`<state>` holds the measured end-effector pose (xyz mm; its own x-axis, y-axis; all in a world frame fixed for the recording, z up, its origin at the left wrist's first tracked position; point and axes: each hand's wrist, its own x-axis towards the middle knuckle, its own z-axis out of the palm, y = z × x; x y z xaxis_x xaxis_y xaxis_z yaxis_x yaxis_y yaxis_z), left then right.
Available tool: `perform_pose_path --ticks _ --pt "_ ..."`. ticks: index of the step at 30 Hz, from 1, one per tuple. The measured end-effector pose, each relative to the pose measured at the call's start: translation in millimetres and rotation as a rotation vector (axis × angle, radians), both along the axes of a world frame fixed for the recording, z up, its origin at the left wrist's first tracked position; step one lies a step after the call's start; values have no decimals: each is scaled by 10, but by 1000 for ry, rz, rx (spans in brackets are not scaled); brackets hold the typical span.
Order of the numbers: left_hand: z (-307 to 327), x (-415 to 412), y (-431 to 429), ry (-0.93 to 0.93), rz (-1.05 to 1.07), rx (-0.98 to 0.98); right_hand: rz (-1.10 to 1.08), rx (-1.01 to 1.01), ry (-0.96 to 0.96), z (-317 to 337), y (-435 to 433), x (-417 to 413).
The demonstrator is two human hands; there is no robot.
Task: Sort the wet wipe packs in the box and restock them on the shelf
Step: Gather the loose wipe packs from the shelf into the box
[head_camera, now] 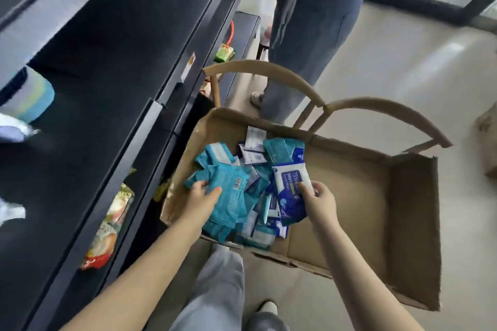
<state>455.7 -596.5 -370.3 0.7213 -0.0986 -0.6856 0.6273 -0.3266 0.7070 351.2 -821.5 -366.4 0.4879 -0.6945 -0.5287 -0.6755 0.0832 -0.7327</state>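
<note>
Mid-frame, left hand [205, 197] clasps a teal pack [228, 197], right hand [321, 203] pinches a blue pack [289, 188]; both seem light, soft, slick, best gripped across the middle.

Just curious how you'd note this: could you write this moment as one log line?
step: sorting | left hand: grips teal pack | right hand: pinches blue pack | place: in box

Reaching up from lower frame with both bare forearms; gripping teal pack [231, 203] in left hand [202, 195], pinching blue pack [288, 185] in right hand [320, 197].
</note>
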Motion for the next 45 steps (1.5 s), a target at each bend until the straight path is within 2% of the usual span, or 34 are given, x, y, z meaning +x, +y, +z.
perform_pose_path --ticks 3,7,10,15,17,20,26,30,34,39,45 --pt "-480 389 -326 50 -4 30 -94 69 50 -491 -98 390" --pt "-1004 802 -754 52 -71 49 -141 37 97 -1016 -260 789" --pt "-1356 966 -1033 40 -204 72 -179 9 144 -1351 -339 942" --pt "-1809 953 -1163 -135 -632 509 -155 -13 284 -1693 -359 837" --pt "-1853 941 -1130 -155 -668 517 -137 -1 312 -1715 -387 773" --pt "-1769 941 -1053 -156 -669 417 -60 35 300 -1603 -438 725" --pt "-1240 789 -706 -169 -614 338 261 -136 205 -1000 -494 670" --pt "-626 529 -302 -222 -686 342 521 -245 118 -304 -428 613" --pt "202 83 206 -367 -615 380 848 -475 25 588 -243 492" --pt "1466 -643 939 -643 -446 436 1225 -742 -125 1816 222 287" --pt "2835 -1430 1958 -828 -267 603 1476 -830 -458 3124 1290 224"
